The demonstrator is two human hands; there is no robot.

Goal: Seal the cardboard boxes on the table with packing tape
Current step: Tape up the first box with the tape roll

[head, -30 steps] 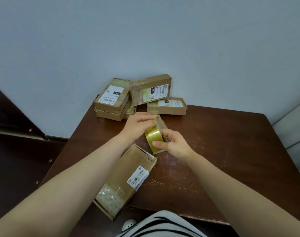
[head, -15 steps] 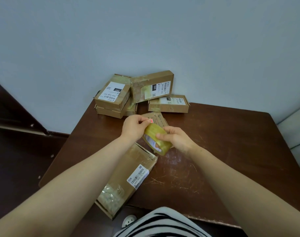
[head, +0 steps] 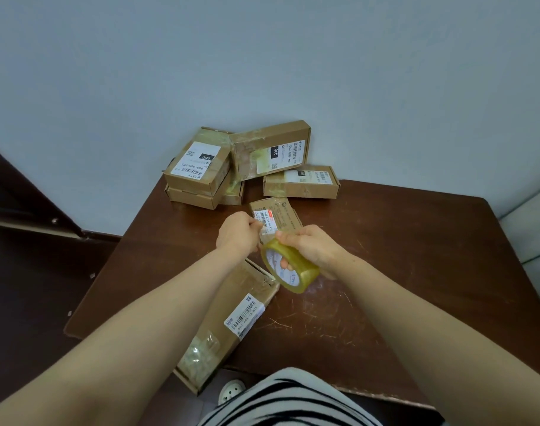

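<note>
My right hand [head: 311, 247] grips a roll of clear yellowish packing tape [head: 293, 272], fingers through its core, held above the brown table [head: 400, 272]. My left hand [head: 236, 233] pinches the tape's free end just left of the roll. A small flat cardboard box [head: 277, 215] with a red-and-white label lies right behind both hands. A long cardboard box [head: 228, 321] with a barcode label lies under my left forearm and hangs over the table's near edge.
Several labelled cardboard boxes [head: 201, 167] are piled at the table's far edge against the pale wall; one [head: 271, 149] leans upright, another [head: 302, 182] lies flat. Dark floor lies to the left. A striped garment [head: 287, 398] fills the bottom.
The tape roll has dropped toward me and tilted in my right hand, baring the small box behind it. My left hand stays at the tape's end, now apart from the roll.
</note>
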